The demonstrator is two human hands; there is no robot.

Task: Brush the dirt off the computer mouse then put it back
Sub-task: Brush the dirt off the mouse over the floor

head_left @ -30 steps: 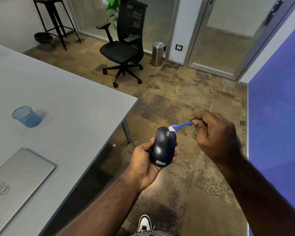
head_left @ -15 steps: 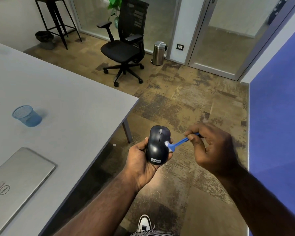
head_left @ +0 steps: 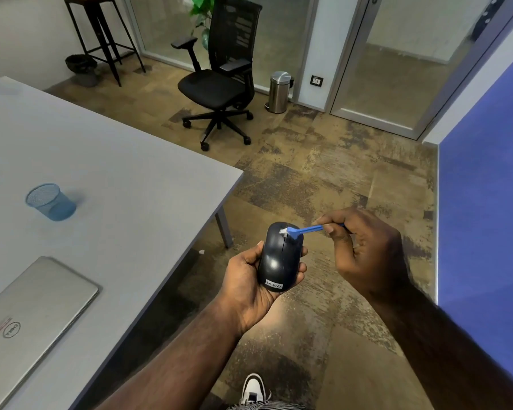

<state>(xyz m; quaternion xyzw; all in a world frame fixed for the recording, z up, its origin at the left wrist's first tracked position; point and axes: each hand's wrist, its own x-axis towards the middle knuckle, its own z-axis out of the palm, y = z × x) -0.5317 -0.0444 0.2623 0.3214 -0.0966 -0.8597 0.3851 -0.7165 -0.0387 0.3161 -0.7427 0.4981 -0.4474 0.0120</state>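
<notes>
Since brush swept upward, bristles now atop mouse.

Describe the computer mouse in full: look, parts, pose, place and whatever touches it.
The mouse is dark navy or black, smooth and slightly glossy, seemingly plastic, with a seam down the middle of its front half and a white "Lenovo" label at its near end. It lies top side up in the left hand, thumb along one side and fingertips curled round the other, held over the floor beside the table. The white bristles of a small blue brush, pinched in the right hand, meet its far end by the seam.
</notes>
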